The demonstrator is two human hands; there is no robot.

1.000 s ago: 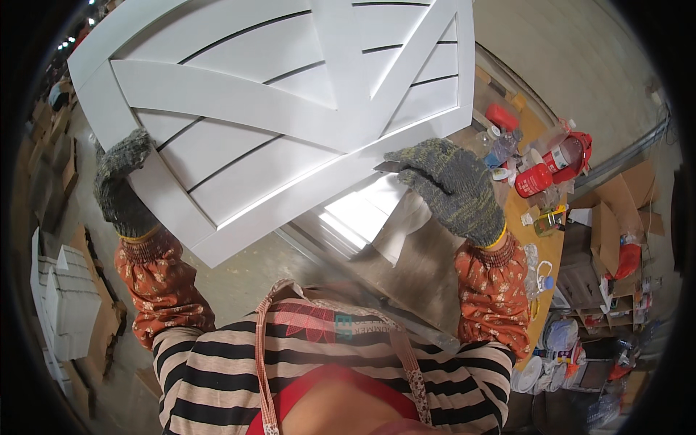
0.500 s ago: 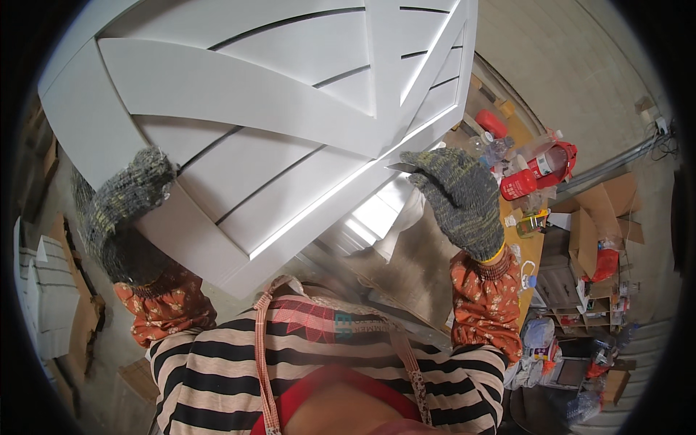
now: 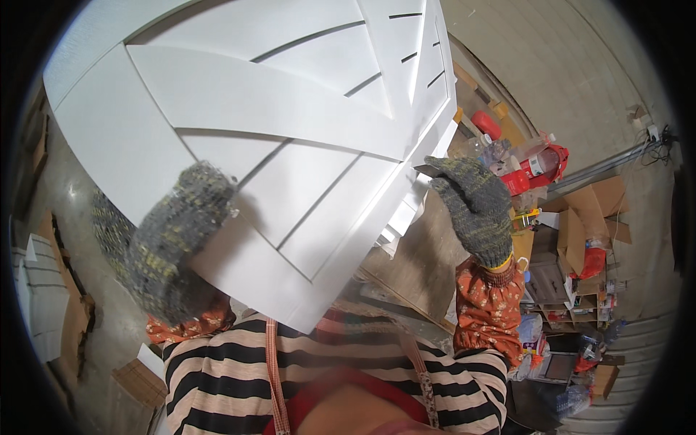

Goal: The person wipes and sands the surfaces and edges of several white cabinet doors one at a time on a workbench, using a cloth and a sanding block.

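Note:
A large white panel [image 3: 261, 98] with raised diagonal strips and dark grooves hangs tilted in front of me. My left hand [image 3: 170, 243], in a grey knitted glove, is wrapped round the panel's left edge, its fingers over the front face and its thumb side behind. Close to the panel's lower right edge is my right hand [image 3: 475, 206], gloved the same way. Between its pinched fingertips a thin, dark, flat blade [image 3: 426, 171] sticks out towards the panel. Whether the blade touches the edge, I cannot tell.
On the right a wooden table [image 3: 520, 250] carries bottles and a red container [image 3: 486, 125]. Beyond stand an open cardboard box [image 3: 580, 225] and a shelf with small compartments [image 3: 580, 304]. White panels [image 3: 43, 297] and cardboard [image 3: 76, 319] lie at the left on the floor.
The panel has swung, its lower corner coming nearer to me and to the right. My left hand has moved right and down with it; my right hand has shifted slightly right.

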